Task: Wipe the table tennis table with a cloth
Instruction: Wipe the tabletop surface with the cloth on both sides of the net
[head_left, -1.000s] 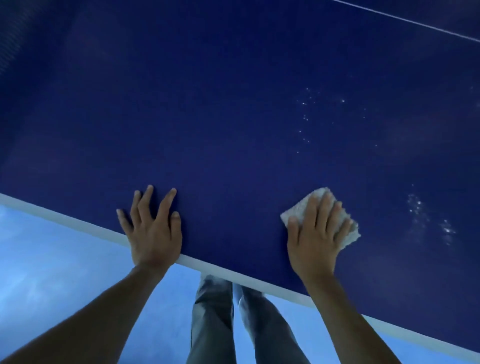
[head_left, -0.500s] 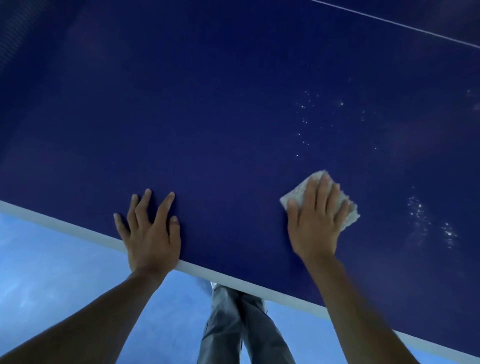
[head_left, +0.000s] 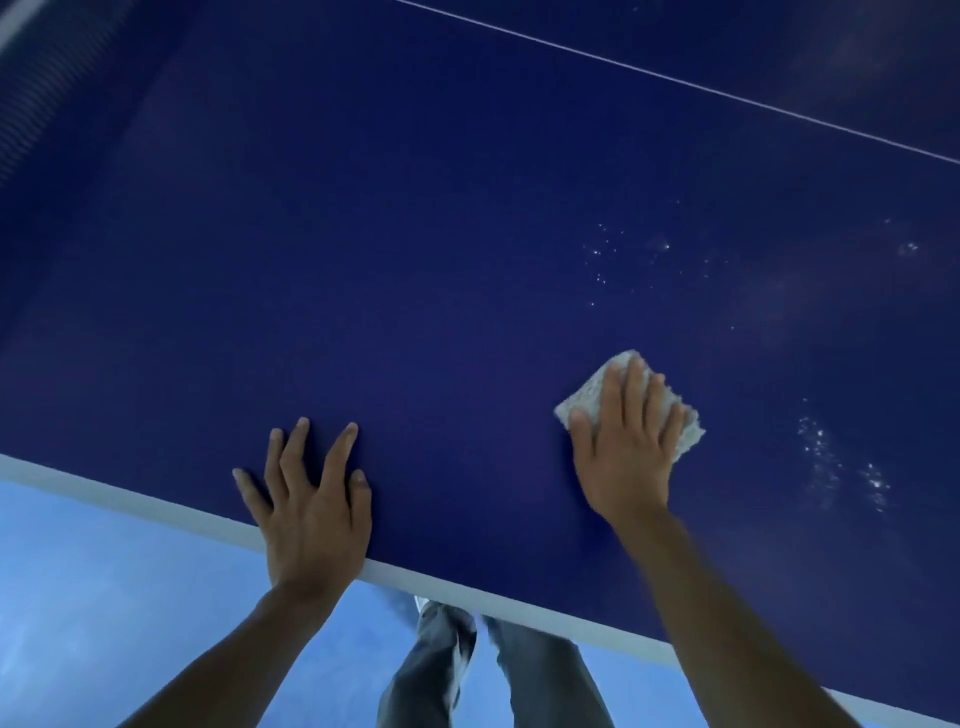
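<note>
**Item 1: cloth** (head_left: 584, 395). Small, pale, folded to a pad. It lies flat on the desk (head_left: 415, 260) directly under the fingers (head_left: 631, 389) of the right hand (head_left: 626, 457). Its corners show beyond the fingertips and beside the thumb. Folded this way it likely gives a firm wiping face that one palm can cover.

**Item 2: right hand.** Fingers straight and close together, laid over the cloth and pressing down rather than gripping. Nothing is curled round it. The flat press suits sliding the pad across the surface.

**Item 3: left hand** (head_left: 311, 509). Fingers straight and splayed, palm down on bare desk, holding nothing. The heel of the hand lies over the white edge band (head_left: 156, 506). Judged a brace that steadies the person during the reach.

**Item 4: desk.** Dark blue playing surface, with a thin white line (head_left: 675, 78) far beyond the fingertips.

**Item 5: pale specks** (head_left: 821, 452). One cluster lies to the right of the right hand's fingers. A second lies ahead of the fingertips, apart from the cloth. Judged unwiped residue, so the task is in progress with these patches not yet covered.

**Item 6: floor** (head_left: 104, 597), light blue, and **trouser legs** (head_left: 441, 665). Both lie behind the wrists, below the desk edge.
</note>
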